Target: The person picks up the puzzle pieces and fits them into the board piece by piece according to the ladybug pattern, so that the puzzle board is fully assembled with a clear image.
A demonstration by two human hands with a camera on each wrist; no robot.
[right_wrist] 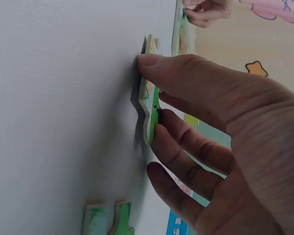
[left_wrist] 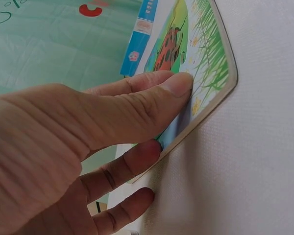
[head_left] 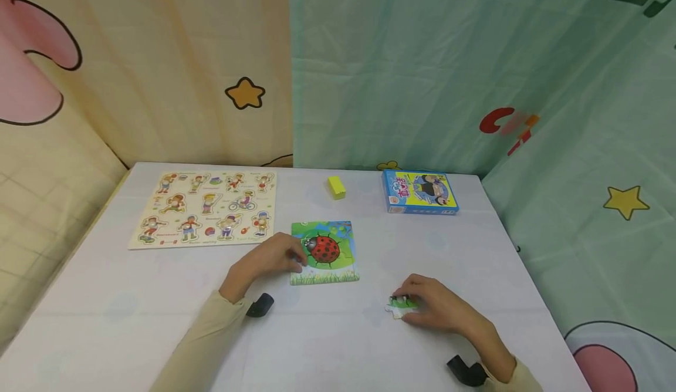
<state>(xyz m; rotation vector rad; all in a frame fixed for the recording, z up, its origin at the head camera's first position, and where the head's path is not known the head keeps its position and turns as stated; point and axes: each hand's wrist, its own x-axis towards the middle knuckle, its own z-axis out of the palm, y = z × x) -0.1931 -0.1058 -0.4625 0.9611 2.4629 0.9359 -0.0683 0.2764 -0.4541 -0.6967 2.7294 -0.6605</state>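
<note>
A square ladybug puzzle (head_left: 323, 250) lies flat at the middle of the table. My left hand (head_left: 273, 255) rests at its left side, the thumb (left_wrist: 179, 85) laid on the picture near the edge and another fingertip right at the rim. Nearer the front and to the right, my right hand (head_left: 434, 305) pinches a green and white jigsaw piece (head_left: 397, 308) between thumb and fingers. Seen from the right wrist, this piece (right_wrist: 148, 98) is tilted on edge, close over the white tabletop. Part of it is hidden by the fingers.
At the back left lies a board with printed figures (head_left: 208, 209). A yellow block (head_left: 336, 188) stands behind the ladybug puzzle, and a blue-and-yellow box (head_left: 421, 192) is at the back right. More jigsaw pieces (right_wrist: 95, 219) show low in the right wrist view. Curtains (head_left: 391, 75) hang behind the table.
</note>
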